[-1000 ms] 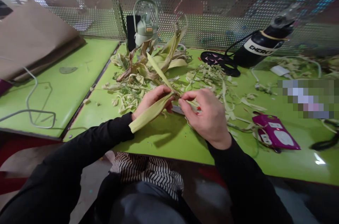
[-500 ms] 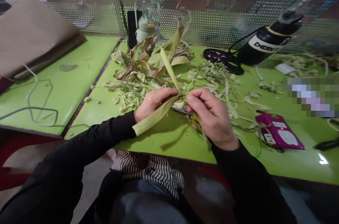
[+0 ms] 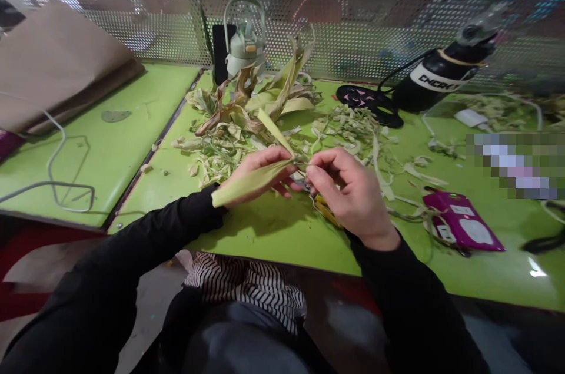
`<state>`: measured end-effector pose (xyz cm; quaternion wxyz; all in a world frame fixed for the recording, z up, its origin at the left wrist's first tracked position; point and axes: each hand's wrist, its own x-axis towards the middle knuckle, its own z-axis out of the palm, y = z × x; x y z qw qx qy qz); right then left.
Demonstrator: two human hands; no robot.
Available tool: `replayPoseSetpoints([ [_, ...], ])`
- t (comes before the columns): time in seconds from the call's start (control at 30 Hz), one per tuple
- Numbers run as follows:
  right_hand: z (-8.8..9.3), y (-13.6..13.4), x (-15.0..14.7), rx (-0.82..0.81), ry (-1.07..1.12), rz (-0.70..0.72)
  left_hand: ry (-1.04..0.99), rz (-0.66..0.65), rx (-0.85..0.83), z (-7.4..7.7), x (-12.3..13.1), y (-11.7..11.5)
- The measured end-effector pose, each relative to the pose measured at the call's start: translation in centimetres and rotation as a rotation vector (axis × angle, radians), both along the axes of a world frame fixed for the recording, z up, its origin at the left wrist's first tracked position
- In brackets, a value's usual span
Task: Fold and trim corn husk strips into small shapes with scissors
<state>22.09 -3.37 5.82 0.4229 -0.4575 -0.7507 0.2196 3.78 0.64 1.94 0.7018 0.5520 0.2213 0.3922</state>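
Observation:
My left hand [image 3: 260, 172] holds pale green corn husk. One husk strip [image 3: 251, 184] lies across that hand back to the black cuff, and a second strip [image 3: 276, 131] sticks up and away from the same gathered end. My right hand [image 3: 348, 188] is closed in a pinch right by that end. A thin strand seems to run between the hands, but what the right fingertips grip is too small to make out. Under the right hand lies a tool with yellow handles [image 3: 325, 210], partly hidden. Behind the hands is a heap of dried husks [image 3: 265, 97].
Husk scraps [image 3: 348, 121] litter the green table [image 3: 265, 238]. A green bottle [image 3: 243, 47] and a dark phone [image 3: 220, 50] stand by the perforated metal screen. Rightward are a black bottle [image 3: 441, 76], a black disc-shaped object [image 3: 368, 104] and a purple device [image 3: 470, 224]. Brown paper [image 3: 66, 68] lies left.
The husk's strips have turned with my left hand: the lower one now lies higher over the wrist, the upper one leans further left. Left fingers now show beneath the husk. My right hand keeps its pinch.

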Motion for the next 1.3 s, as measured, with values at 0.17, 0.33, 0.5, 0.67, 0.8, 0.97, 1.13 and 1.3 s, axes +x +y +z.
replayPoseSetpoints([
  [0.17,0.0,0.2,0.1,0.181,-0.12,-0.082,-0.057,-0.021,-0.057,-0.4,-0.1,0.4],
  [0.33,-0.3,0.5,0.5,0.561,-0.317,-0.156,-0.106,0.027,-0.019,-0.6,0.1,0.2],
  [0.5,-0.9,0.3,0.0,0.861,-0.544,-0.023,-0.101,0.224,0.15,-0.5,0.5,0.3],
  [0.67,-1.5,0.1,-0.5,0.845,-0.634,0.087,-0.086,0.217,0.17,-0.8,0.6,0.6],
  [0.8,-1.7,-0.1,-0.7,0.832,-0.577,0.035,-0.119,0.241,0.183,-1.0,0.7,0.6],
  [0.97,-2.2,-0.6,-1.2,0.875,-0.518,0.023,-0.181,0.329,0.323,-1.5,0.9,0.4],
  [1.13,-2.6,-0.8,-1.5,0.85,-0.508,0.116,-0.179,0.319,0.316,-1.9,0.9,0.4],
  [1.3,-2.4,-0.7,-1.5,0.369,-0.125,0.022,-0.157,0.282,0.33,-1.3,0.3,1.0],
])
